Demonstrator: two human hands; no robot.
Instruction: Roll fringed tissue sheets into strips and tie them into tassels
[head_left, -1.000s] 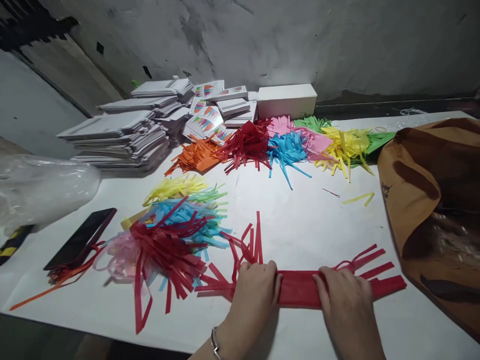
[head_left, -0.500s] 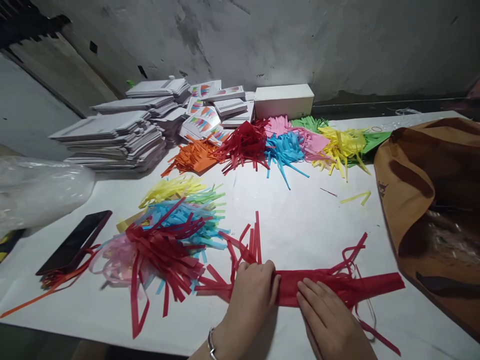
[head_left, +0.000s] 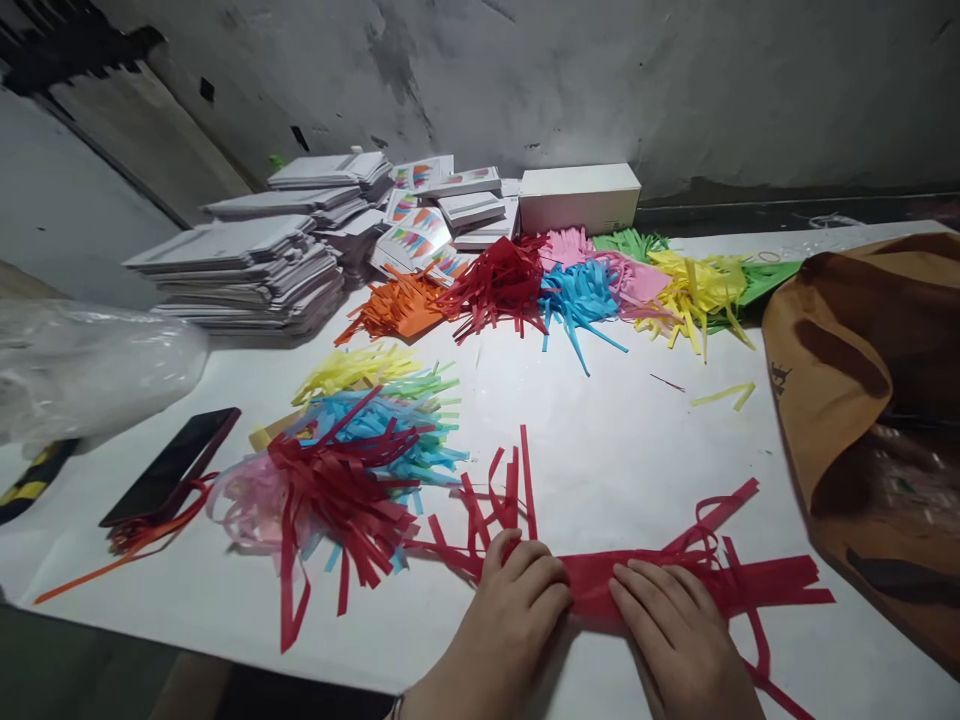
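Observation:
A strip of red fringed tissue paper point(head_left: 592, 583) lies across the near part of the white table, its cut fringes spreading at both ends. My left hand point(head_left: 517, 610) is closed on its left part, fingers curled over the paper beside the upright fringes. On the middle of the strip, my right hand point(head_left: 675, 630) lies with its fingers stretched out flat, pressing down. Its thumb is hidden. To the left rests a pile of finished-looking tassels: a red tassel point(head_left: 337, 500) on top, with a blue tassel point(head_left: 405, 430), a yellow tassel point(head_left: 360, 372) and a pale pink tassel point(head_left: 255, 505).
Along the back sit orange point(head_left: 401, 305), red, blue, pink, yellow and green tassels. Behind them are stacked flat white boxes point(head_left: 247, 265) and a white box point(head_left: 577, 195). A phone point(head_left: 172, 465) and clear plastic point(head_left: 112, 360) lie left; a brown bag point(head_left: 825, 350) stands right.
The whole view has shifted slightly to the right. My left fingers have curled further over the red paper, and its right-hand fringes have shifted and spread. My right hand stays on the strip.

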